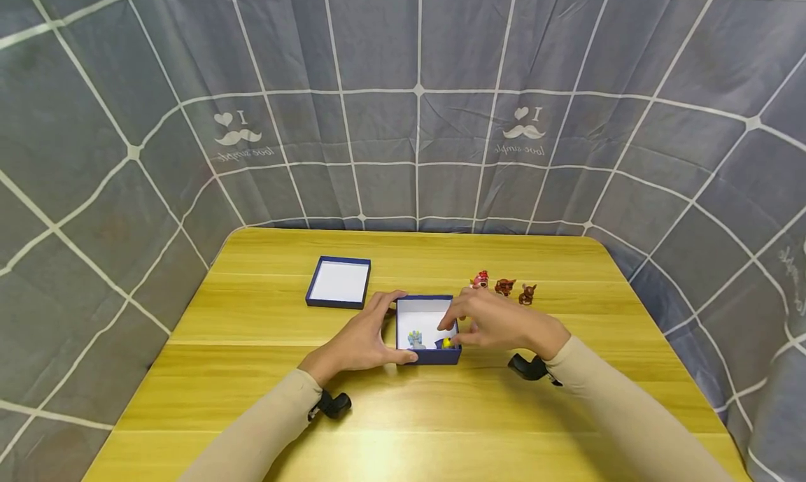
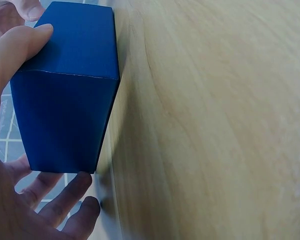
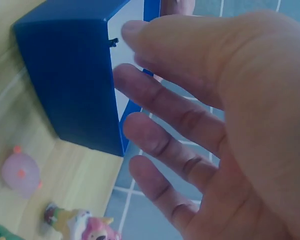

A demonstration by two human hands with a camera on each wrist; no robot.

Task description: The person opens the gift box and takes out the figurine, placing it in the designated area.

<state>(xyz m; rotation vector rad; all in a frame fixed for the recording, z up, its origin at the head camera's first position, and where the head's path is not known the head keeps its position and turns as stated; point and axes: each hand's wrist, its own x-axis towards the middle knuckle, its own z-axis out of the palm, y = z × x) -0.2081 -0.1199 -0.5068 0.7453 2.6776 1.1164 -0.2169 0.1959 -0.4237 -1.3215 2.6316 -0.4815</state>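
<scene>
A blue square box [image 1: 429, 357] with a white inside sits open side up on the table [image 1: 378, 426]. My left hand [image 1: 359, 338] grips its left end, thumb on the near wall and fingers round the far wall. Inside, near the front, lie a pale blue-grey figurine [image 1: 415, 339] and a yellow one [image 1: 448, 343] with dark blue beside it. Over the right rim reaches my right hand [image 1: 491, 317], its thumb and fingers spread apart and nothing visible between them. In the right wrist view its fingertips [image 3: 127, 77] are at the box's opening.
The box's lid [image 1: 341, 282], white inside up, lies to the left behind the box. Past my right hand stand a red-and-pink figurine [image 1: 481, 279] and two brown figurines, one [image 1: 504, 287] beside the other [image 1: 527, 294]. A grey checked curtain [image 1: 384, 132] encloses the table.
</scene>
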